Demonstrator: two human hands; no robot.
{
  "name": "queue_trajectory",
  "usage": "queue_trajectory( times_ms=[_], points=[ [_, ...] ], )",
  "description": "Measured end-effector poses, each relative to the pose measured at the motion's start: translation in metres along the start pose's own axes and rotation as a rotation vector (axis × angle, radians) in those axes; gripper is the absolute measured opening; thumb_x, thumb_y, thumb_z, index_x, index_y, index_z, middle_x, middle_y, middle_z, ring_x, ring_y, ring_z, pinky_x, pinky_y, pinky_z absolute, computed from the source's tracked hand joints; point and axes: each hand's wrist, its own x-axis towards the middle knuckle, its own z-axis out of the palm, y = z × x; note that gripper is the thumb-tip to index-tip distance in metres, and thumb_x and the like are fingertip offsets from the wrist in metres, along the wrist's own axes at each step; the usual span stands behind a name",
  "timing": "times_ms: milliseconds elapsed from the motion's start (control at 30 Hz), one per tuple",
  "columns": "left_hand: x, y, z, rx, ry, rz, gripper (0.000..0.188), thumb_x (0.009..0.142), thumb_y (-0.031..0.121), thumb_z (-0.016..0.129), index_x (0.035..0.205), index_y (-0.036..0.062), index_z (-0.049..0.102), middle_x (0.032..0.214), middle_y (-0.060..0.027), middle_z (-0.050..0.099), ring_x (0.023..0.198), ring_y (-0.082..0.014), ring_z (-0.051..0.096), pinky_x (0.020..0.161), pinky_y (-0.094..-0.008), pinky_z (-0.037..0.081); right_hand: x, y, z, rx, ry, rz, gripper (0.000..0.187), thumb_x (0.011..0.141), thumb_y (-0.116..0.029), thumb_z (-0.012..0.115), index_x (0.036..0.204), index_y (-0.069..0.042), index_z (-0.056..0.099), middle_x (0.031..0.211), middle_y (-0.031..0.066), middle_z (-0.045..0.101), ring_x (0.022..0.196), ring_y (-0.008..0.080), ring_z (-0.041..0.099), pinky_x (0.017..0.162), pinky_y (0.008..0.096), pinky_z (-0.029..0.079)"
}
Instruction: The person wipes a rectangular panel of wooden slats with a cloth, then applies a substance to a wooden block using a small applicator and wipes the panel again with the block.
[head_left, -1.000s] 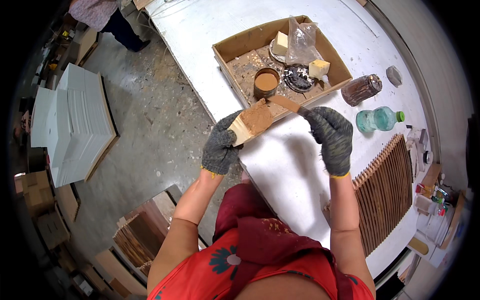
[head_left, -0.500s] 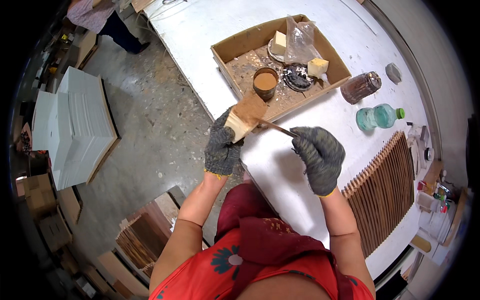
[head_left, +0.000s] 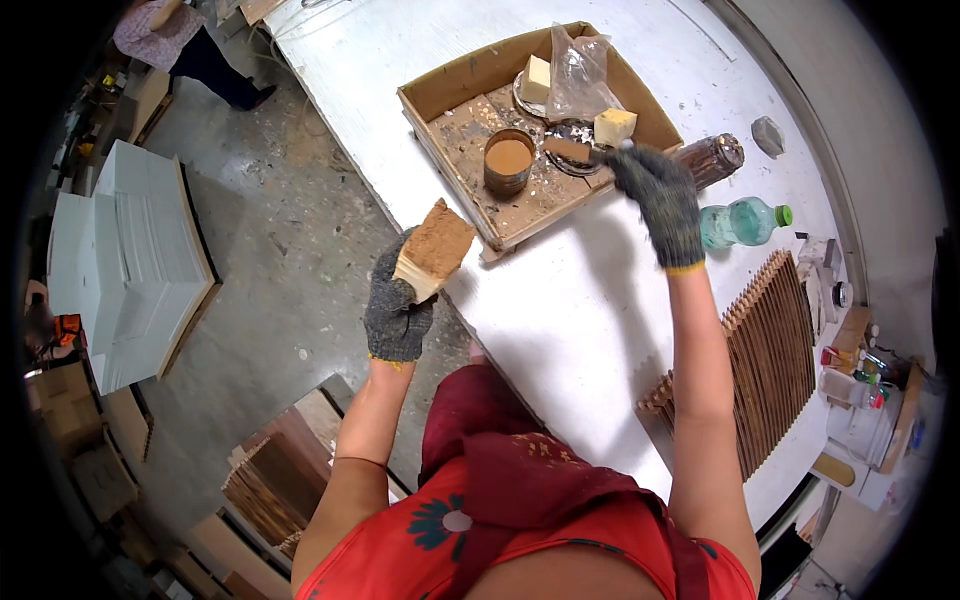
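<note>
My left hand [head_left: 393,312], in a grey knit glove, grips a pale foam sponge block [head_left: 437,245] whose upper face is coated brown. It is held beside the near corner of a shallow cardboard box [head_left: 470,76]. My right hand [head_left: 657,198], gloved alike, is closed around a thin spatula-like tool [head_left: 568,150] with a flat, brown-coated end. That end hovers over the box, right of a round tin [head_left: 507,183] of brown paste or paint. A yellowish foam block [head_left: 614,127], a paler block [head_left: 535,79], dark crusted lids and a clear plastic bag [head_left: 580,72] lie in the box.
Right of the box, a brown-smeared jar [head_left: 712,160] and a green-tinted bottle [head_left: 745,222] lie on the white table [head_left: 530,320]. Thin wooden strips [head_left: 765,350] are lined up nearer me. White sheets [head_left: 130,260] are stacked at left; another person [head_left: 175,40] stands far left.
The spatula has left the sponge; my right hand has carried it forward over the box. My left hand has drawn back left with the sponge. The view has shifted slightly.
</note>
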Motion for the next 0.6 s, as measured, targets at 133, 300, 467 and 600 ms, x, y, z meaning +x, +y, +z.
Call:
queue_trajectory(
  times_ms=[133, 300, 467, 600],
  points=[
    [0.001, -0.005, 0.002, -0.023, -0.007, -0.039, 0.085, 0.068, 0.034, 0.081, 0.133, -0.0063, 0.042, 0.129, -0.0147, 0.054, 0.119, -0.0278, 0.054, 0.101, -0.0365, 0.044, 0.064, 0.034, 0.004, -0.726, 0.09, -0.472, 0.028, 0.09, -0.03, 0.052, 0.099, -0.012, 0.071, 0.102, 0.009, 0.067, 0.095, 0.028, 0.062, 0.084, 0.0404, 0.048],
    [-0.003, -0.01, 0.004, -0.037, -0.031, -0.039, 0.088, 0.067, 0.035, 0.082, 0.132, -0.0073, 0.042, 0.129, -0.0146, 0.053, 0.119, -0.0277, 0.053, 0.102, -0.037, 0.043, 0.097, 0.025, 0.025, -0.82, -0.175, -0.062, 0.032, 0.085, -0.033, 0.054, 0.1, -0.01, 0.07, 0.104, 0.0131, 0.066, 0.098, 0.032, 0.062, 0.086, 0.0415, 0.048],
    [-0.007, -0.016, -0.002, -0.066, -0.063, -0.054, 0.087, 0.068, 0.035, 0.082, 0.133, -0.0074, 0.043, 0.13, -0.0152, 0.052, 0.12, -0.0277, 0.052, 0.103, -0.0366, 0.043, 0.107, 0.041, 0.024, -0.916, -0.268, 0.06, 0.034, 0.083, -0.031, 0.055, 0.104, -0.008, 0.068, 0.105, 0.0165, 0.065, 0.098, 0.0333, 0.062, 0.087, 0.0417, 0.048],
    [-0.013, -0.015, -0.007, -0.061, -0.023, -0.06, 0.086, 0.069, 0.034, 0.081, 0.133, -0.0072, 0.042, 0.13, -0.0153, 0.052, 0.121, -0.0275, 0.052, 0.102, -0.0366, 0.043, 0.077, 0.017, 0.002, -0.848, -0.054, -0.145, 0.03, 0.084, -0.032, 0.054, 0.098, -0.009, 0.069, 0.097, 0.0142, 0.068, 0.092, 0.0333, 0.064, 0.082, 0.044, 0.049]
  ],
)
